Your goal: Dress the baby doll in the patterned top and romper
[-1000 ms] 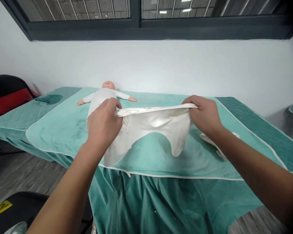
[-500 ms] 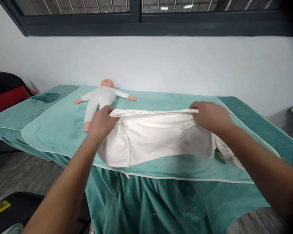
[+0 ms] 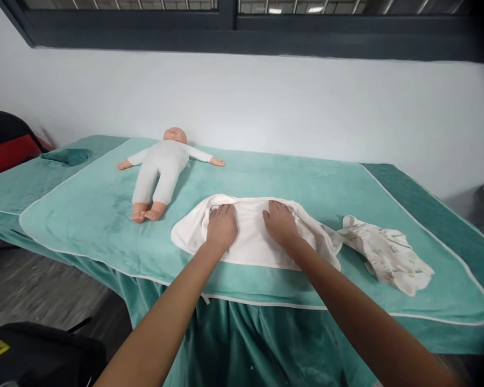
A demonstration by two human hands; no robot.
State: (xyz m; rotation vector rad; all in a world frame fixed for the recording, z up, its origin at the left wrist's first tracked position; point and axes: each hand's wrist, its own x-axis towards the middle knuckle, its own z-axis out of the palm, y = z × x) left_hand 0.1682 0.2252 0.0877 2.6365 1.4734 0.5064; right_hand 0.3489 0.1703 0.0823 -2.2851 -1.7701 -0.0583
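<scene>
A soft, matte white cloth (image 3: pixel 250 231), roughly oblong with rounded ends and a loosely folded far edge, lies on the plush, pale-green, white-piped mat (image 3: pixel 290 180), near a crumpled, printed cloth (image 3: pixel 387 258). It spreads beneath both hands and out past each side of them: the left hand (image 3: pixel 222 226) rests on it with fingers bent close together, the right hand (image 3: pixel 281 221) with its thumb spread apart, though I cannot tell whether either pinches the fabric.

White wall (image 3: pixel 266 107); dark-framed, barred window (image 3: pixel 234 31) above. Grey floor (image 3: pixel 44 290). Red-and-black chair (image 3: pixel 10 153) far left, beside green-draped bed (image 3: pixel 246 344).
</scene>
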